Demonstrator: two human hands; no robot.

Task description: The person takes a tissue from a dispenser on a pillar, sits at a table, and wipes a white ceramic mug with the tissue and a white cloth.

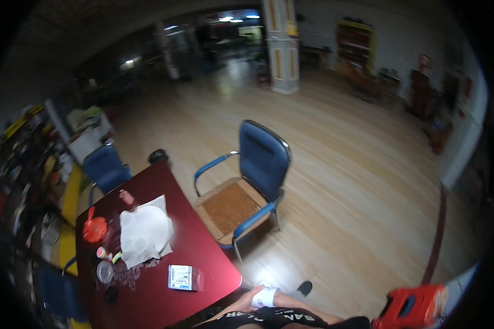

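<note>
Low in the view, just off the near right corner of the dark red table (208,255), my hands come together in front of my body. Between them is a white wrap-like or cylindrical thing (264,297) with faint coloured print; its kind is too small to tell. The fingers of my left hand (247,298) appear closed against its left side. My right hand (284,299) meets it from the other side, its fingers not distinguishable. Nearest to them on the tabletop lies a small white and blue box (181,277) with printing.
On the table are a white cloth or sheet (145,230), an orange-red bag (95,229), a pink bottle (127,197) and a clear glass dish (105,271). A blue armchair (263,159) stands beside it. At lower right is a red plastic object (414,304); a pillar (284,55) rises farther off.
</note>
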